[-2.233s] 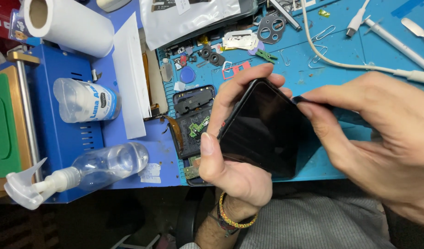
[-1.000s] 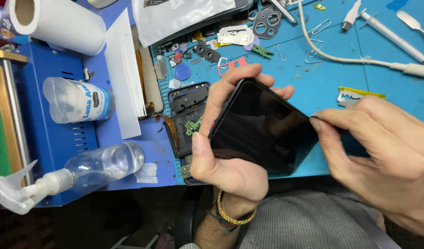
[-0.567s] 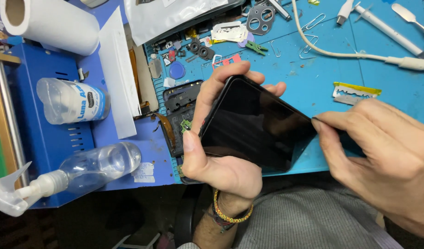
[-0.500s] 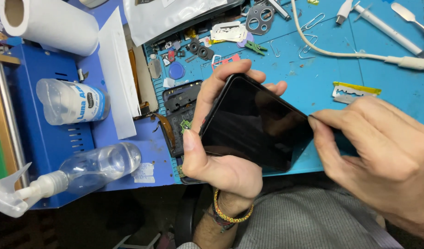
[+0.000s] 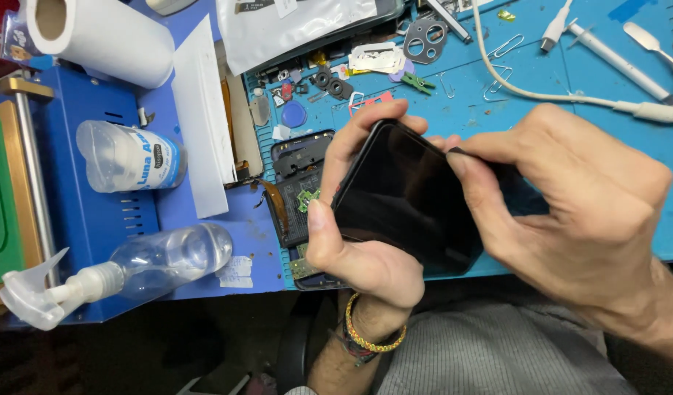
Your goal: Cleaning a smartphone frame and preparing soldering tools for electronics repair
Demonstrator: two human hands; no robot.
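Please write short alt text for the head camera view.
A left hand grips a dark phone while the right hand pinches its upper edge, over a blue mat strewn with small parts; a spray bottle lies left.

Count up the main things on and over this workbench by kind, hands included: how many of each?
Hands: 2, left hand and right hand
Black phone screen: 1
Clear bottles: 2, spray bottle and capped bottle
Paper roll: 1
White cable: 1
Opened phone body: 1
Total: 8
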